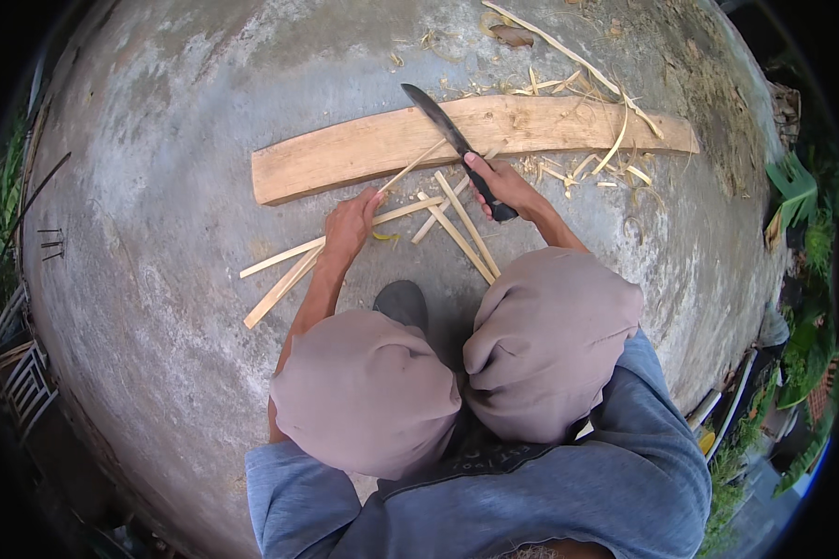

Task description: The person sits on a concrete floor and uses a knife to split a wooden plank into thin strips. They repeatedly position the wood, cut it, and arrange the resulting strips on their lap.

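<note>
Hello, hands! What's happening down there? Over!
Left hand holding thin stick. Right hand gripping knife. Blade over wooden board. Loose sticks lying close by, nothing seen blocking the blade. Over.

Bare left hand (348, 227) is hiding one end of that thin pale wooden strip (410, 168), taupe cloth-covered left knee (368, 396) is blocking part of a rounded grey shoe (402, 302), bottom edge's cropping the blue shirt (531, 503).

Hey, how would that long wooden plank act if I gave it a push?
The plank is probably stiff, since its edge looks thick. Lying flat on the concrete, it seems unlikely to roll or tip. Being long, it would probably swivel if pushed near one end.
</note>
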`<state>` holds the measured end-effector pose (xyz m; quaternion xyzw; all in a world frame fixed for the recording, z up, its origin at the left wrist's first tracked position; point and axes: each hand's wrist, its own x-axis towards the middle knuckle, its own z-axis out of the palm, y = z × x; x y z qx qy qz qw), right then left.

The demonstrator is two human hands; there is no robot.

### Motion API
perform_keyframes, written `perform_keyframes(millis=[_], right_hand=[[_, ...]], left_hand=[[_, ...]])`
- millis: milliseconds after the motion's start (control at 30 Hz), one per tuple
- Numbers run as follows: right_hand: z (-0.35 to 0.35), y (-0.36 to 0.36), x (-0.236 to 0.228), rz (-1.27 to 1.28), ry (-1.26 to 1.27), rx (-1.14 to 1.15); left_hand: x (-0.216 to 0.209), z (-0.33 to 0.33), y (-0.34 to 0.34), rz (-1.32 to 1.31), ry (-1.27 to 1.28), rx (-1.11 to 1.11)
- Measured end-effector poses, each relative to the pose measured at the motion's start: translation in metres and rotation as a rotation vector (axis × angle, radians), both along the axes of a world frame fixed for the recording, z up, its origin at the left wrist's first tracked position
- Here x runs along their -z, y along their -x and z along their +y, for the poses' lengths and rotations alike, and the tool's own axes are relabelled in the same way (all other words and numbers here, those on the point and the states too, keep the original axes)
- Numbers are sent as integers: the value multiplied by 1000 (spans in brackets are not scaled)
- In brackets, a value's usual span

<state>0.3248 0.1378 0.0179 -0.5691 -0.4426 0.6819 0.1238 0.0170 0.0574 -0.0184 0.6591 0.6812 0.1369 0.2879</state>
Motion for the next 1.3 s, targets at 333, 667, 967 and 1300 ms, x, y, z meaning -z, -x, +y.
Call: perform_keyframes(millis=[333,667,967,1300], right_hand=[[-30,17,32,-366,-765,32],[-2,2,-12,-303,-294,-189],[-31,27,12,-295,-708,82],[-30,28,-12,-206,-627,112]], left_hand=[[-2,-5,-6,-7,-21,4],[3,-7,-4,-62,7,-15],[2,-6,0,30,-15,20],[-2,-7,-4,-3,-28,10]])
